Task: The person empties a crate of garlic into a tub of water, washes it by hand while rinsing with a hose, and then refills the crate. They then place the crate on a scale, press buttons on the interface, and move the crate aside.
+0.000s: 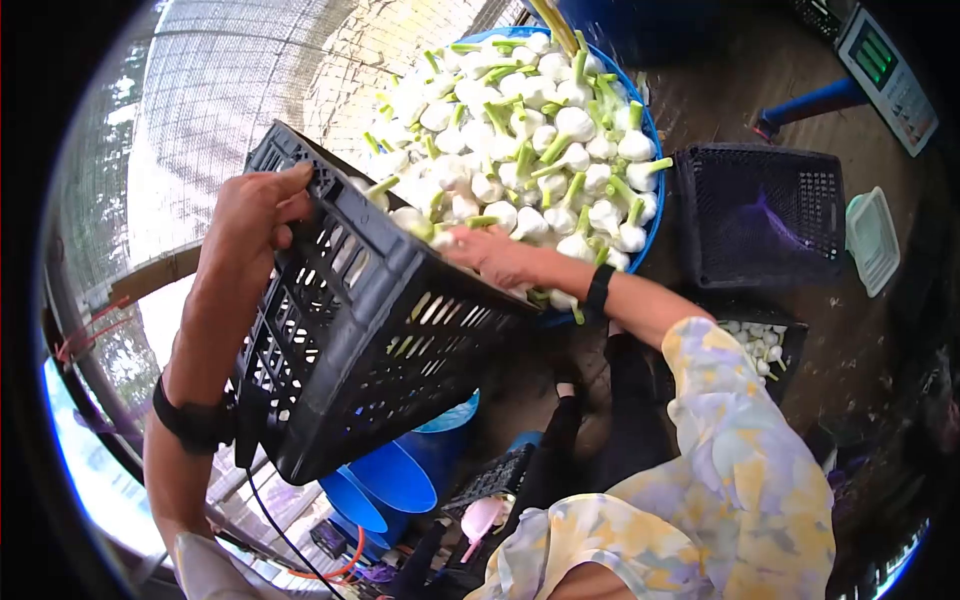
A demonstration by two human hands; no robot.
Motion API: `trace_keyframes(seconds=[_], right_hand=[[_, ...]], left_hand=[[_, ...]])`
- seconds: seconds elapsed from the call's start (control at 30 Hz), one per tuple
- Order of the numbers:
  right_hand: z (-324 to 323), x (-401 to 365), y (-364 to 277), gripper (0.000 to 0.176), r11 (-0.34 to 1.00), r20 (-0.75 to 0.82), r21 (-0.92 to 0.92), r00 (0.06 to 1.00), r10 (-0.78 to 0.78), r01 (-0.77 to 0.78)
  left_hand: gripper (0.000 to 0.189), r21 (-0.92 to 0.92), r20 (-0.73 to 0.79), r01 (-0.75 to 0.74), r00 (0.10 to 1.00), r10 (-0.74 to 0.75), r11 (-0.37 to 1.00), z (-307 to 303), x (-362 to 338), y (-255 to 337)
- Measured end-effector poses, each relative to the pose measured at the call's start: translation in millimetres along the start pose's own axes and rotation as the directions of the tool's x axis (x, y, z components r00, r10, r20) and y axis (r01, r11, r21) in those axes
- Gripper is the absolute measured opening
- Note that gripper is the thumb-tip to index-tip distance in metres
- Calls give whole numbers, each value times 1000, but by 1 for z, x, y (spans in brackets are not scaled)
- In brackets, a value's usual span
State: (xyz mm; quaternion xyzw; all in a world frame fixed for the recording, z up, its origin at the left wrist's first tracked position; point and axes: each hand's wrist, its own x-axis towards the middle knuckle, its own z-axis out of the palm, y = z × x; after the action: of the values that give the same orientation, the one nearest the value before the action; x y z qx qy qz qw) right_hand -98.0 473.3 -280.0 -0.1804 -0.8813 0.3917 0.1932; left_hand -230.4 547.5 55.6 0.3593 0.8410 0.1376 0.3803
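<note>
My left hand (262, 208) grips the upper rim of a black slatted plastic crate (350, 330). The crate is tilted, its mouth towards a big heap of white garlic bulbs (530, 130) with short green stems. Pale bulbs show through its slots. My right hand (492, 256) lies among the bulbs by the crate's mouth, fingers stretched out and their tips partly hidden by garlic. The heap fills a wide round container with a blue rim (655, 135).
A black crate (760, 215) stands right of the heap, beside a pale plastic tray (872, 240). Below it is a crate with more garlic (760, 345). A scale display (885, 75) is at upper right. Blue tubs (395, 475) and a pink scoop (482, 520) are below the tilted crate.
</note>
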Motion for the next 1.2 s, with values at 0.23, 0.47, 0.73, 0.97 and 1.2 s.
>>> trace_keyframes(seconds=[0.23,0.47,0.73,0.97,1.2], right_hand=[[25,-18,123,46,977,-319,-213,946,-62,-8],[-38,-4,112,16,903,-57,76,902,428,-423],[-140,-62,-64,46,110,-358,929,787,503,353],[-63,-44,-42,34,568,-497,817,381,780,-97],[-68,-19,8,54,340,-340,940,101,935,17]], left_hand=[[16,-4,-53,-12,999,11,1000,35,30,27],[22,45,-26,-98,995,99,994,16,13,17],[18,-57,81,-51,995,56,997,47,49,46],[41,72,-73,-548,830,552,833,-28,-11,67],[48,-48,-381,-11,924,-8,999,-56,18,-171]])
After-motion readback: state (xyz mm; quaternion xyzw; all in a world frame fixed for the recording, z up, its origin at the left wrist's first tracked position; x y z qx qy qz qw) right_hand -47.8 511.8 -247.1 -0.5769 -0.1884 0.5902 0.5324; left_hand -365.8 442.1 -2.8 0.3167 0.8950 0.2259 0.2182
